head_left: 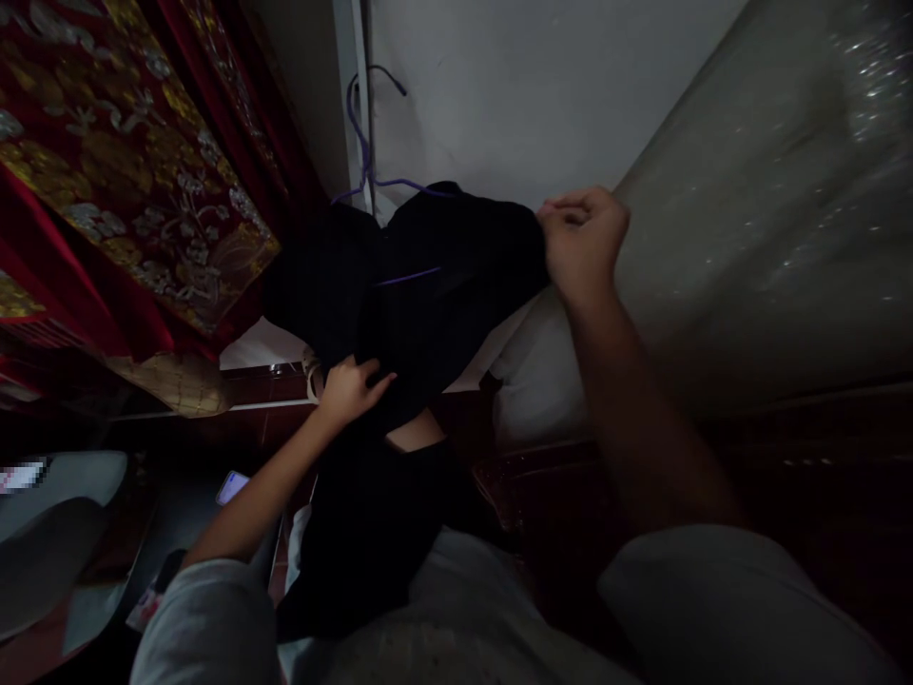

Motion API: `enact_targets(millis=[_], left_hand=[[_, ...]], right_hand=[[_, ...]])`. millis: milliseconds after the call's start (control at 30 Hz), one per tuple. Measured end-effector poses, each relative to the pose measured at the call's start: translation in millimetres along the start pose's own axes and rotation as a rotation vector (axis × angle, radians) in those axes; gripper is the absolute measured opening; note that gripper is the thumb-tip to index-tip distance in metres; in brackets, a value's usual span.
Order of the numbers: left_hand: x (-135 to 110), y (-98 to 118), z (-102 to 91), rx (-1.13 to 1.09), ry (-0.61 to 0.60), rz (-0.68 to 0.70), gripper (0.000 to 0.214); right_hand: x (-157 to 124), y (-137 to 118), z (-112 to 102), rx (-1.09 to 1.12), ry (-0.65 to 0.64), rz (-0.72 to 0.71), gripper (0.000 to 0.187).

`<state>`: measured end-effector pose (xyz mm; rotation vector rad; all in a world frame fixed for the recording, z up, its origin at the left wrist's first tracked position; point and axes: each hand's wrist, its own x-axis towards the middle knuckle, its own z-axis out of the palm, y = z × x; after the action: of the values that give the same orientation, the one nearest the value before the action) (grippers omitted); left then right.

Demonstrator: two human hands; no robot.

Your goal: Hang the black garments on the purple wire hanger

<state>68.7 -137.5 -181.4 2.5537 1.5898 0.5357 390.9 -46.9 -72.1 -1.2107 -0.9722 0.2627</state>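
Observation:
A black shirt (pixel 428 257) hangs on a thin purple hanger (pixel 365 157) in front of a pale wall. A strip of the purple hanger also shows across the dark cloth. My right hand (pixel 586 238) pinches the shirt's outer edge at the right and holds it out sideways. Lower down and to the left, my left hand (pixel 349 390) is on the lower part of the shirt, thumb and forefinger showing and cloth at its fingers; the other fingers are mostly hidden. Dim light hides the shirt's folds.
Red cloth with gold and silver embroidery (pixel 143 162) hangs at the left. Plastic-wrapped bulk (pixel 770 209) stands at the right. A lit phone (pixel 232 487) lies at lower left, near a grey chair-like shape (pixel 64 533). Dark red tiles form the floor.

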Motion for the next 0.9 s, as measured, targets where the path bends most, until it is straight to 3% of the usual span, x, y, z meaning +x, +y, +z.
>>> enact_targets(millis=[67,133,200,300,367,433,500,700,900], left_hand=[[-2.8,4.1,9.4,-0.107,0.082,-0.04,0.024],[-2.5,10.3,13.4,-0.231,0.185,-0.051,0.012],[-1.6,19.1,15.3,-0.378,0.321,-0.054,0.006],[-4.5,35.0,22.8,-0.598,0.558,-0.117,0.031],[-10.2,44.2,31.6,-0.717,0.641,-0.204,0.049],[-17.0,50.6,40.4,-0.789,0.642,-0.289,0.059],[-22.7,54.3,45.8,-0.819,0.62,-0.317,0.062],[-28.5,55.3,42.4,-0.819,0.627,-0.269,0.057],[-30.6,46.7,42.9,-0.804,0.664,-0.216,0.052]], right_hand=[[-23.8,-2.6,1.1,-0.056,0.061,-0.154,0.025],[-66.0,-3.6,5.7,0.068,0.025,-0.155,0.012],[-119.9,0.7,13.3,0.216,-0.138,-0.051,0.005],[-190.9,17.3,24.5,0.196,-0.408,0.126,0.017],[-213.8,29.7,28.5,0.159,-0.614,0.205,0.023],[-216.8,37.3,28.6,0.149,-0.781,0.212,0.027],[-210.8,37.3,25.8,0.164,-0.858,0.184,0.029],[-217.4,16.8,22.1,0.145,-0.892,0.211,0.038],[-230.5,14.1,29.7,0.196,-0.904,0.299,0.03]])
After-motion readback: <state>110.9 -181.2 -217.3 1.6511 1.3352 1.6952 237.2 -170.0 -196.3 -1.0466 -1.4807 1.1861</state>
